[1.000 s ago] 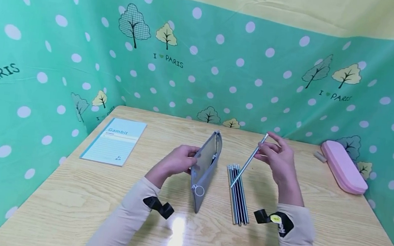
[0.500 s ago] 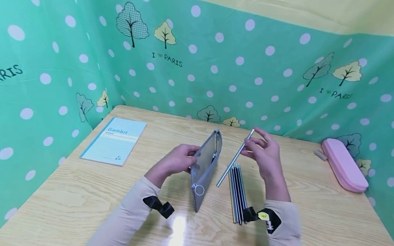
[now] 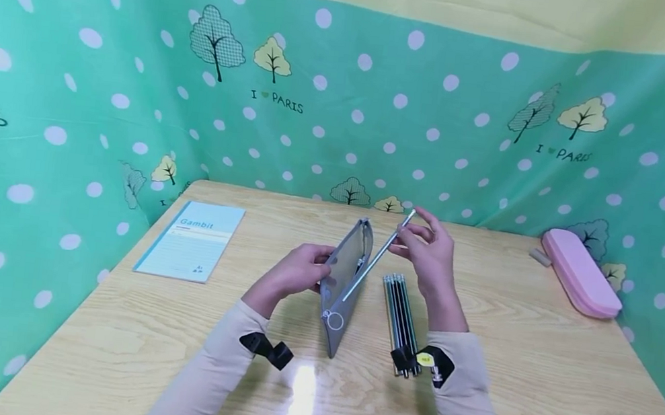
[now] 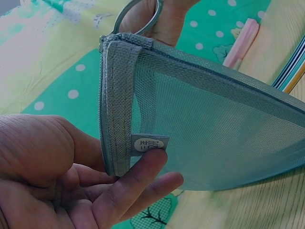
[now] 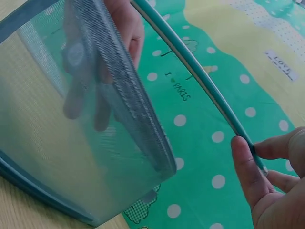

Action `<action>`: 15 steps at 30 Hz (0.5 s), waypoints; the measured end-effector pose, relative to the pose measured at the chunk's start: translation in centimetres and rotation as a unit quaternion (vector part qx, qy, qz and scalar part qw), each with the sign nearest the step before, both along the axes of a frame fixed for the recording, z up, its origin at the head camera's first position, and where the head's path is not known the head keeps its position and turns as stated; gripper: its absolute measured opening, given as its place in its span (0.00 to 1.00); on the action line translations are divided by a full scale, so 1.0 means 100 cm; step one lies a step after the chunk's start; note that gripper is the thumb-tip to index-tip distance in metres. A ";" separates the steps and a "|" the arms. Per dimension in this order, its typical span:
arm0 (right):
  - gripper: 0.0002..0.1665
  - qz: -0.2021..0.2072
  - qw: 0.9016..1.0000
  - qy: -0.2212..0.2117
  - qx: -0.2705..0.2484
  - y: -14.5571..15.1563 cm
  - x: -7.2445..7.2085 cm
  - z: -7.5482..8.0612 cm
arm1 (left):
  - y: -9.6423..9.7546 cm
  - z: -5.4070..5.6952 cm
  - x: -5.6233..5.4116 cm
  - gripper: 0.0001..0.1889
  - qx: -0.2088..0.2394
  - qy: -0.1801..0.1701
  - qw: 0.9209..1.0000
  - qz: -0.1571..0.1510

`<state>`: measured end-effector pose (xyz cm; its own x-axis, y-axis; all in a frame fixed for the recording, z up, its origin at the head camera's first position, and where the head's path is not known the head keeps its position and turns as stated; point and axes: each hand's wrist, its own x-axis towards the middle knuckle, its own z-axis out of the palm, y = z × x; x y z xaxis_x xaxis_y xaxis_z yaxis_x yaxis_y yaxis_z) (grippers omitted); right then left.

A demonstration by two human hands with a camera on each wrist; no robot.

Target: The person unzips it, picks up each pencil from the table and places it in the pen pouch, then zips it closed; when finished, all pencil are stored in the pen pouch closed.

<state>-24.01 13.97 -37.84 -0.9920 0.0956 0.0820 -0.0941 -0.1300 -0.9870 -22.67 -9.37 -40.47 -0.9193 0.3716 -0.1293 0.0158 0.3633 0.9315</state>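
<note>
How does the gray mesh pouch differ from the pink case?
The gray mesh pouch is see-through, while the pink case looks opaque.
The left hand holds the pouch upright on edge; the case lies on the table, untouched.
The pouch gapes open at its zipper; the case appears closed.
Both are longer than wide.

It looks like a study corner: a notebook (image 3: 190,246) and pencils (image 3: 400,313) lie on a wood-grain table (image 3: 515,321). Green cloth (image 3: 317,125) (trees, dots, "PARIS") walls it in.
</note>
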 end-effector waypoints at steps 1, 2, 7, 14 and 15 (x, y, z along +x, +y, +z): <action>0.37 -0.004 1.000 0.005 -0.002 -0.002 0.000 0.000 | 0.000 0.000 0.000 0.26 0.000 0.001 1.000 0.001; 0.37 -0.008 1.000 0.009 -0.003 -0.003 0.000 -0.001 | 0.000 0.000 0.001 0.27 0.001 0.002 1.000 0.001; 0.36 -0.008 1.000 0.016 0.007 -0.011 0.000 -0.004 | 0.001 0.000 0.003 0.27 0.004 0.002 1.000 0.005; 0.37 0.001 1.000 0.013 0.019 -0.019 0.003 -0.008 | 0.001 0.000 0.006 0.26 0.003 0.000 1.000 0.003; 0.37 0.004 1.000 0.014 0.024 -0.019 0.003 -0.008 | 0.001 0.000 0.006 0.26 0.002 0.001 1.000 0.002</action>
<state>-23.70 12.03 -38.66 -0.9901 0.0828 0.1132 -0.1201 -0.0832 -0.9893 -22.08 -9.24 -40.51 -0.9211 0.3685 -0.1257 0.0162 0.3587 0.9333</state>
